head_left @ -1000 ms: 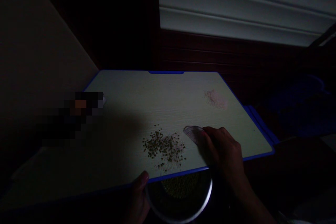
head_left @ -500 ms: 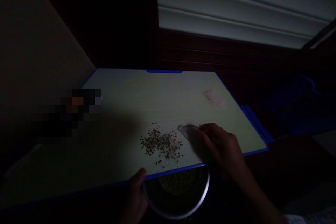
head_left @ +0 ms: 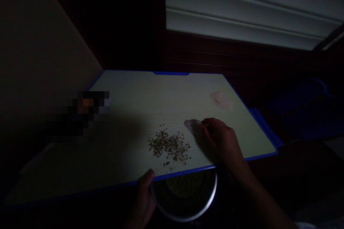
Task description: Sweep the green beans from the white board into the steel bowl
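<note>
My right hand [head_left: 221,137] is closed in a pinch on a small clear piece with a rounded end [head_left: 193,125], maybe a plastic scoop; its exact kind is unclear. It hovers just right of a scatter of dark green beans [head_left: 168,145] mixed with pale fine grains on the blue-edged tabletop [head_left: 161,96]. My left hand [head_left: 145,193] has its thumb over the tabletop's near edge, the other fingers hidden beneath. Beside it, under that edge, a metal bowl [head_left: 206,205] holds many greenish beans [head_left: 185,186].
A small heap of pinkish grains [head_left: 220,100] lies at the tabletop's far right. On the left is a blurred-out, pixelated object [head_left: 86,111]. A wall [head_left: 53,50] rises at left, and a pale slatted panel [head_left: 242,10] is behind. Blue items [head_left: 303,103] sit in shadow at right.
My right hand has shifted slightly up and away from me with the clear piece. The view has turned a little, so everything sits slightly further right. The beans look much the same.
</note>
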Motion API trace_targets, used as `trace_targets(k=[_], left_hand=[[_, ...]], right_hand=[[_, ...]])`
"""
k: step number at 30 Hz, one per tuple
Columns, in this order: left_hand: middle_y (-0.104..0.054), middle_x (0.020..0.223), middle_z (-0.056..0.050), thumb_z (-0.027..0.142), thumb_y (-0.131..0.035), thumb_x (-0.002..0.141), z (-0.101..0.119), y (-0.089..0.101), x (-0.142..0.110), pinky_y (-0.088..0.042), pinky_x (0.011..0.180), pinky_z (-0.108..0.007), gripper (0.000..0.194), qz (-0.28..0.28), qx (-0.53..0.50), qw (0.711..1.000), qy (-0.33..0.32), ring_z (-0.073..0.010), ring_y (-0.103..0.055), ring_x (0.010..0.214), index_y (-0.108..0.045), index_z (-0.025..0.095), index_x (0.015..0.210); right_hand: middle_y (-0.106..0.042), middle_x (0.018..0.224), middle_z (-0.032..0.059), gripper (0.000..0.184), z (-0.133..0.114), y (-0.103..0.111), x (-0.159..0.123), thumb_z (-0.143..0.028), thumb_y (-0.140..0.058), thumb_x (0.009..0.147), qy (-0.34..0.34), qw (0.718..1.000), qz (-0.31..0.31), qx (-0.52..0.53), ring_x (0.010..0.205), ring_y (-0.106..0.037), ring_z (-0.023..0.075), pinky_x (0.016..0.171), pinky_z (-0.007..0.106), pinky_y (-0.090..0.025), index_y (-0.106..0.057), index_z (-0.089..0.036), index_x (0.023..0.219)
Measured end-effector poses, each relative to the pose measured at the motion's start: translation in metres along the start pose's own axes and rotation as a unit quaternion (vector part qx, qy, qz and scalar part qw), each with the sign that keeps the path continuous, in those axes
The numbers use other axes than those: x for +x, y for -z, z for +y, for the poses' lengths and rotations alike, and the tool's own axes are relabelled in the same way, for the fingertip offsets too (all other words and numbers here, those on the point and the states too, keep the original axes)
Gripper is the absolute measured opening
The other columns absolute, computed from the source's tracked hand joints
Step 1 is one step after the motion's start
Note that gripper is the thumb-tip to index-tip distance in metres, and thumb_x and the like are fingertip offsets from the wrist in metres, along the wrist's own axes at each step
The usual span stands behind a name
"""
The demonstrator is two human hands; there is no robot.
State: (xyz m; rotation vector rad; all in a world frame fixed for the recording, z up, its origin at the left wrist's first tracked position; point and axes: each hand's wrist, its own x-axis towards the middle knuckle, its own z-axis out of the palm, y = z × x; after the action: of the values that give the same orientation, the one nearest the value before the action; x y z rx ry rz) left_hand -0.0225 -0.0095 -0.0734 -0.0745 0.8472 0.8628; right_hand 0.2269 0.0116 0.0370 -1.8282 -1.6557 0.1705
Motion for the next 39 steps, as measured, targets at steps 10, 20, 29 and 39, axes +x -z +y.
trace_targets(k=[10, 20, 29, 39], left_hand=[[-0.077, 0.117, -0.007, 0.040, -0.071, 0.073, 0.000, -0.002, 0.001, -0.030, 0.121, -0.052, 0.039, 0.014, 0.009, 1.000, -0.017, -0.0367, -0.048, 0.141, -0.082, 0.021, 0.105], [-0.078, 0.115, -0.009, 0.035, -0.073, 0.068, 0.001, -0.015, -0.004, -0.030, 0.121, -0.052, 0.030, 0.031, -0.001, 0.999, -0.009, -0.0388, -0.048, 0.141, -0.083, 0.018, 0.091], [-0.078, 0.116, -0.008, 0.038, -0.075, 0.074, -0.001, -0.002, -0.001, -0.029, 0.122, -0.052, 0.028, -0.009, 0.006, 1.000, -0.026, -0.0379, -0.048, 0.141, -0.084, 0.021, 0.094], [-0.079, 0.112, -0.005, 0.037, -0.065, 0.080, 0.002, -0.017, -0.008, -0.027, 0.122, -0.049, 0.027, 0.083, -0.036, 0.996, 0.002, -0.0327, -0.046, 0.143, -0.085, 0.024, 0.092]], right_hand=[[-0.077, 0.093, 0.0104, 0.017, -0.012, 0.002, -0.003, -0.024, -0.056, 0.099, 0.055, 0.998, -0.010, 0.004, 0.085, -0.070, 0.0224, 0.077, 0.036, -0.054, -0.072, -0.020, 0.103], [-0.075, 0.090, 0.0103, 0.017, -0.017, -0.004, 0.001, -0.020, -0.059, 0.097, 0.083, 0.997, -0.003, -0.006, 0.081, -0.069, 0.0221, 0.075, 0.035, -0.053, -0.075, -0.019, 0.103], [-0.076, 0.096, 0.0118, 0.023, 0.011, 0.002, -0.007, -0.031, -0.055, 0.099, -0.039, 0.998, 0.047, -0.026, 0.080, -0.070, 0.0228, 0.074, 0.036, -0.053, -0.072, -0.020, 0.109], [-0.075, 0.084, 0.0108, 0.018, -0.016, -0.016, 0.010, -0.026, -0.057, 0.098, 0.012, 0.998, 0.029, -0.055, 0.079, -0.068, 0.0235, 0.077, 0.037, -0.050, -0.073, -0.017, 0.103]])
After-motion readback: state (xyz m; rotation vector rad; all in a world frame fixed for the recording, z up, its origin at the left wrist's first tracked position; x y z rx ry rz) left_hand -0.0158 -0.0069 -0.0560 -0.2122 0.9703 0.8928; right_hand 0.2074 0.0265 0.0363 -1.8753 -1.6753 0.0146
